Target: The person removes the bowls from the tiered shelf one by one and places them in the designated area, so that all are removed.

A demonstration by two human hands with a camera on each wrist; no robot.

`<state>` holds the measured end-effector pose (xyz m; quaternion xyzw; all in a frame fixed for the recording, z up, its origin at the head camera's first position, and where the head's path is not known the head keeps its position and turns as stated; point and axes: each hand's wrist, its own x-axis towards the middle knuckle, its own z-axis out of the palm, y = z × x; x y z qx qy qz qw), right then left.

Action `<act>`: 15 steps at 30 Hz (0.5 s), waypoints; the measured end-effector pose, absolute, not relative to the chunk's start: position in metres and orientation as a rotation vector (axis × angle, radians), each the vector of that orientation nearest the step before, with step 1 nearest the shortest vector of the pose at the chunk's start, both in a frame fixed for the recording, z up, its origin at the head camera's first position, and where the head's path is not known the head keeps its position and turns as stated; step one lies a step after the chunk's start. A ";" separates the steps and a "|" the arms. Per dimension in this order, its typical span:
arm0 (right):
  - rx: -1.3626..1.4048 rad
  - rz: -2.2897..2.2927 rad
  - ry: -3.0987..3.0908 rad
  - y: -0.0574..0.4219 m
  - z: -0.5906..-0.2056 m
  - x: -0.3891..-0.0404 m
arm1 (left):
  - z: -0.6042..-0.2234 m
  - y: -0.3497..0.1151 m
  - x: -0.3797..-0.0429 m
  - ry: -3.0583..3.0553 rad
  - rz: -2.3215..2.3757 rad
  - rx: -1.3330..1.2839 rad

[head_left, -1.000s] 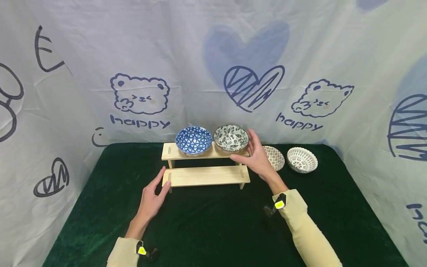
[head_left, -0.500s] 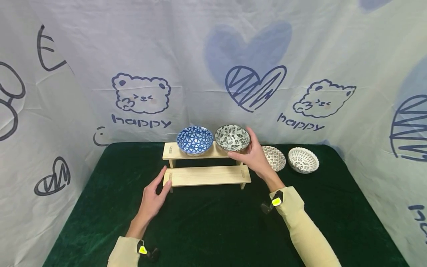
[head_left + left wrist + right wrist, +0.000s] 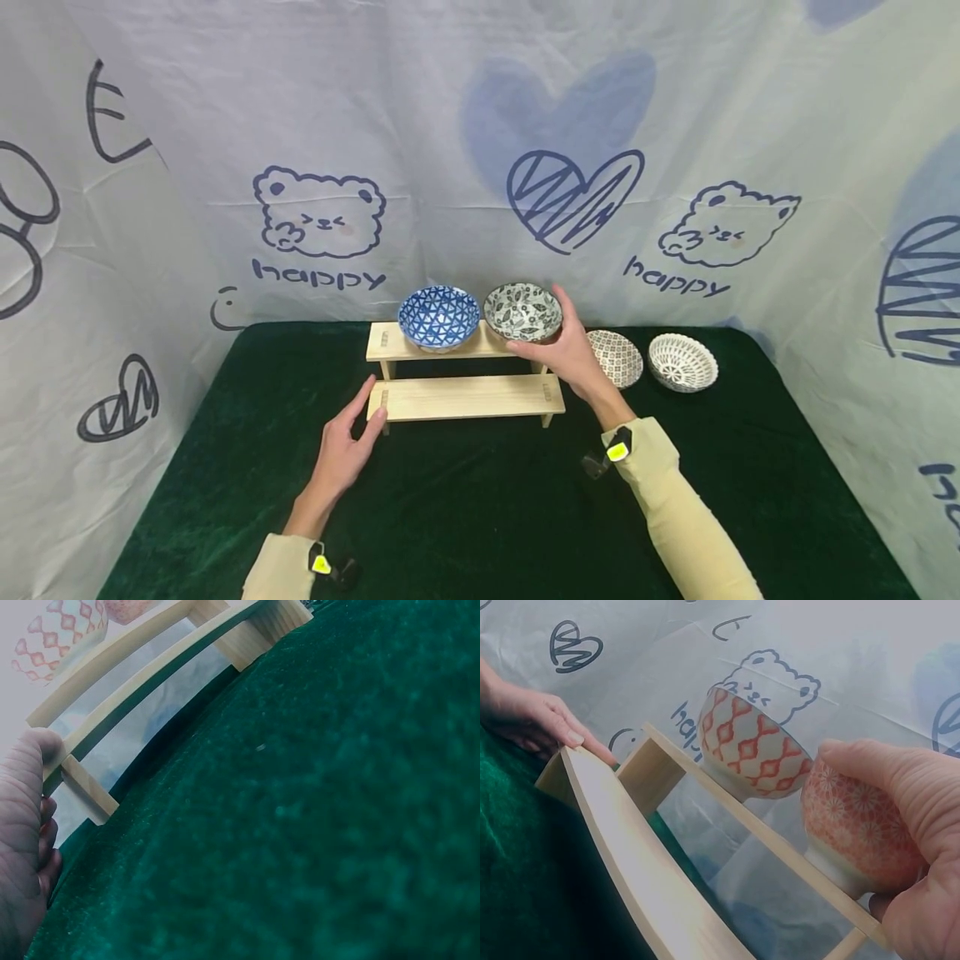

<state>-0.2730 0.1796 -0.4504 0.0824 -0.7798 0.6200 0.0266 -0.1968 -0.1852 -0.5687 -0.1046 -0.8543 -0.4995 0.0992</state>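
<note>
A two-step wooden display stand [image 3: 467, 397] stands on the green cloth. On its upper step sit two bowls side by side, a blue-patterned bowl [image 3: 438, 317] at left and a grey leaf-patterned bowl [image 3: 522, 312] at right. My right hand [image 3: 573, 354] holds the leaf-patterned bowl from the right, thumb at its front and fingers around the far side. In the right wrist view the outside of this bowl [image 3: 859, 825] is red-flowered, and its foot meets the step. At the lower step's left end, my left hand [image 3: 343, 450] grips the board between thumb and fingers.
Right of the stand lie a brown-patterned dish [image 3: 617, 360], partly behind my right hand, and a white ribbed bowl [image 3: 682, 362]. Green cloth [image 3: 480, 508] covers the table. A white printed curtain [image 3: 450, 125] hangs close behind and at both sides.
My right hand has moved slightly left and closed around the leaf-patterned bowl, its thumb sliding along the front. My left hand stays at the stand's end.
</note>
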 end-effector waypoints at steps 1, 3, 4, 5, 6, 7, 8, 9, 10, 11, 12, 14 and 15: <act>0.245 1.914 -2.409 0.179 -0.450 -0.273 | -0.569 -0.185 -0.197 -2.527 -1.476 -0.308; 0.231 1.908 -2.408 0.178 -0.450 -0.273 | -0.569 -0.185 -0.196 -2.526 -1.480 -0.305; 0.225 1.903 -2.408 0.178 -0.450 -0.273 | -0.569 -0.185 -0.196 -2.523 -1.481 -0.305; 0.217 1.896 -2.409 0.178 -0.450 -0.273 | -0.569 -0.185 -0.196 -2.522 -1.482 -0.305; 0.211 1.892 -2.408 0.177 -0.450 -0.273 | -0.569 -0.185 -0.196 -2.520 -1.484 -0.304; 0.203 1.887 -2.408 0.177 -0.450 -0.273 | -0.569 -0.185 -0.196 -2.518 -1.485 -0.305; 0.195 1.885 -2.409 0.176 -0.450 -0.273 | -0.570 -0.185 -0.196 -2.516 -1.487 -0.305; 0.187 1.884 -2.409 0.175 -0.449 -0.272 | -0.570 -0.185 -0.196 -2.516 -1.487 -0.305; 0.180 1.886 -2.407 0.175 -0.449 -0.272 | -0.570 -0.185 -0.196 -2.517 -1.485 -0.306; 0.172 1.884 -2.408 0.174 -0.449 -0.271 | -0.570 -0.185 -0.196 -2.519 -1.484 -0.307; 0.162 1.882 -2.407 0.174 -0.449 -0.271 | -0.570 -0.186 -0.197 -2.521 -1.483 -0.308; 0.144 1.868 -2.412 0.173 -0.449 -0.270 | -0.570 -0.186 -0.197 -2.523 -1.482 -0.311; 0.136 1.860 -2.412 0.173 -0.449 -0.270 | -0.570 -0.186 -0.197 -2.522 -1.485 -0.311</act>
